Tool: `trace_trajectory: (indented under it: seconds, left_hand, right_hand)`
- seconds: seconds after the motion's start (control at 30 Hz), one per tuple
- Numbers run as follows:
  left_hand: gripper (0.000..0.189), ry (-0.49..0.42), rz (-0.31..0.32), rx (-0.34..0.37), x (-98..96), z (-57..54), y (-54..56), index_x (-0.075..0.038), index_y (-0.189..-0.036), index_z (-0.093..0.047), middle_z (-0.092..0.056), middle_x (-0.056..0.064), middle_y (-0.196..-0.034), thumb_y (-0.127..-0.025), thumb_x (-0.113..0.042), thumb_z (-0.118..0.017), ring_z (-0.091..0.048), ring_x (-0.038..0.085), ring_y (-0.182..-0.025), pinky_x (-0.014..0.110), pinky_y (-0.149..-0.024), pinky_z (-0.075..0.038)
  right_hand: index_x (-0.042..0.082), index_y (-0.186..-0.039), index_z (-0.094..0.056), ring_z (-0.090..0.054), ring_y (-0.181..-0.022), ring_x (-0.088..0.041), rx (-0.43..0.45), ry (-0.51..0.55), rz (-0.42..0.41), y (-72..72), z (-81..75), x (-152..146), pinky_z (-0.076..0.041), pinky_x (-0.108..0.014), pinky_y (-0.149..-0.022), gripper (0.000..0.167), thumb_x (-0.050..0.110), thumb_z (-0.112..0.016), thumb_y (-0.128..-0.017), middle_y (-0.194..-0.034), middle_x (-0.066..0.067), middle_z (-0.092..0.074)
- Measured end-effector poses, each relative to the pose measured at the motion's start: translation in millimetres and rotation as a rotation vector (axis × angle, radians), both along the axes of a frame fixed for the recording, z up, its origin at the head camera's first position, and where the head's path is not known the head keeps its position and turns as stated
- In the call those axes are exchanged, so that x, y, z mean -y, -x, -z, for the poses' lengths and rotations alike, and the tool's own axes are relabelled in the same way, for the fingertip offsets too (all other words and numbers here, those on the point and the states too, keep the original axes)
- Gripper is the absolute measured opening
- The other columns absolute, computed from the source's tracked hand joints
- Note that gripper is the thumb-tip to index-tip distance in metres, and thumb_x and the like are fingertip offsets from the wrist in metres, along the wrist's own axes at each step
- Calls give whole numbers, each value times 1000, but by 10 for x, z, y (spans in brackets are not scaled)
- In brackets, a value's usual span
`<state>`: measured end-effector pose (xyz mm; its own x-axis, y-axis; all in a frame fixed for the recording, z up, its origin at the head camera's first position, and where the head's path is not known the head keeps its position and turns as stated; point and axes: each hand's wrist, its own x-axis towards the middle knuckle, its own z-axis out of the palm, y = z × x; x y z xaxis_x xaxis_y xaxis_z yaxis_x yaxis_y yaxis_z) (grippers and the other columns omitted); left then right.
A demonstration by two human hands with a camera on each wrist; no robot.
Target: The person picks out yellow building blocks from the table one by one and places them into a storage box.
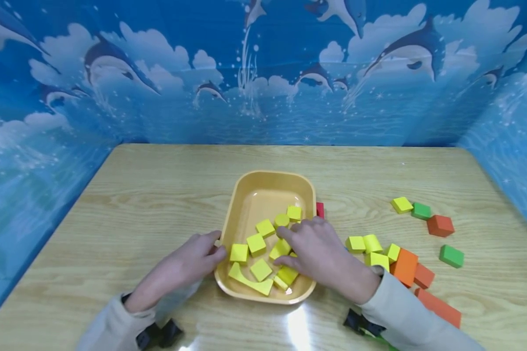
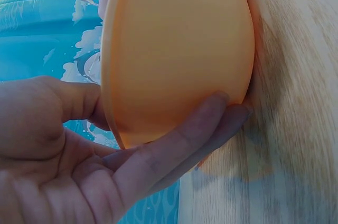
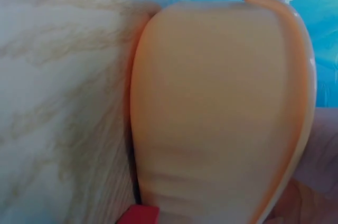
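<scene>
- dolphin-print backdrop (image 1: 263,126)
- tray (image 1: 259,192): likely light, stiff; left hand (image 1: 195,256) pinches its side
- yellow blocks (image 1: 261,269): probably light, rigid; grip opposite faces
- right hand (image 1: 320,251): over blocks; cannot tell if pinching

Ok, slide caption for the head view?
Left hand holds a tray as the right hand reaches among its yellow blocks; other blocks lie on the table.

The person's left hand (image 1: 197,258) touches the left rim of a tan tray (image 1: 268,185) on a wooden table (image 1: 167,195), while the right hand (image 1: 318,248) reaches over the right rim, thumb and forefinger spread apart among the yellow blocks (image 1: 256,244) lying inside. A red block (image 1: 320,209) shows just beside the tray's right edge, and farther right lie more blocks (image 1: 405,267) in yellow, orange, red and green. Behind stands a blue backdrop (image 1: 272,117) printed with dolphins.
</scene>
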<state>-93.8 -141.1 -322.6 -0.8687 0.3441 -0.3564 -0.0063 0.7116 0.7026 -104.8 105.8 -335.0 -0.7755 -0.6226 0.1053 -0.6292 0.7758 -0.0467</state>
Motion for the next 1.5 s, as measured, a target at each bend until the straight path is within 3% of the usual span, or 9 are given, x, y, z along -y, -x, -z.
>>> trace_trajectory:
  seconds: [0.27, 0.43, 0.6, 0.7, 0.77, 0.87, 1.0, 1.23, 1.5]
  left_hand:
    - [46, 1, 2, -9, 0, -4, 3, 8, -133, -48, -53, 3, -65, -92, -13, -47, -47, 14, -57, 26, -50, -38]
    - [45, 7, -1, -4, 0, 2, 3, 8, -132, -48, -53, 3, -65, -92, -14, -48, -47, 14, -57, 26, -49, -37]
    - [47, 6, 9, -3, -4, 8, 6, 6, -134, -48, -54, 3, -65, -92, -15, -48, -47, 14, -57, 27, -50, -38]
    - [47, 0, 18, -9, -5, 8, 10, 6, -134, -48, -53, 3, -64, -92, -15, -48, -46, 14, -55, 27, -49, -37]
    - [47, 1, 20, -10, -4, 7, 11, 7, -135, -47, -52, 2, -63, -93, -15, -47, -45, 14, -55, 26, -48, -36]
    - [48, 2, 20, -19, 4, 10, 7, 8, -135, -46, -51, 2, -62, -93, -14, -47, -43, 13, -53, 25, -47, -35]
    - [47, -5, 22, -30, 13, 24, -2, 8, -134, -47, -51, 2, -62, -93, -14, -47, -43, 13, -53, 25, -47, -35]
    - [45, -1, 24, -31, 19, 23, -8, 7, -132, -49, -51, 2, -62, -92, -14, -47, -43, 13, -53, 26, -47, -36]
    - [45, 10, 16, -18, 18, 1, -4, 6, -132, -50, -52, 2, -63, -92, -14, -47, -44, 13, -54, 26, -47, -35]
  right_hand:
    - [11, -104, -69, -61, -73, -17, 29, 50, 17, 0, -12, -8, -45, -33, -64, 47, 46, -78, -75, -90, -2, -68]
    - [11, -107, -70, -65, -89, -20, 112, 107, -2, 31, -98, -89, -53, -38, -71, 34, 27, -80, -78, -104, -4, -68]
    - [8, -108, -69, -61, -81, -17, 194, 187, 28, 97, -303, -307, -52, -29, -64, 28, 5, -74, -81, -108, -7, -64]
    - [9, -114, -66, -57, -79, -19, 315, 111, 153, 154, -433, -469, -53, -32, -65, 33, 5, -72, -82, -110, -10, -60]
    - [10, -116, -62, -56, -82, -21, 422, -7, 253, 195, -475, -566, -53, -36, -68, 37, 8, -74, -82, -109, -11, -57]
    - [7, -113, -60, -54, -81, -23, 568, -148, 344, 263, -434, -673, -52, -38, -68, 36, 7, -75, -80, -103, -12, -57]
    - [4, -104, -58, -53, -80, -25, 688, -175, 409, 321, -296, -735, -51, -36, -66, 33, -4, -72, -76, -95, -11, -57]
    - [5, -101, -56, -52, -81, -25, 748, -176, 443, 350, -193, -734, -52, -35, -64, 44, -14, -74, -66, -91, -9, -56]
    - [7, -115, -61, -53, -77, -23, 746, -195, 426, 406, -192, -679, -50, -31, -61, 39, -9, -67, -80, -97, -9, -60]
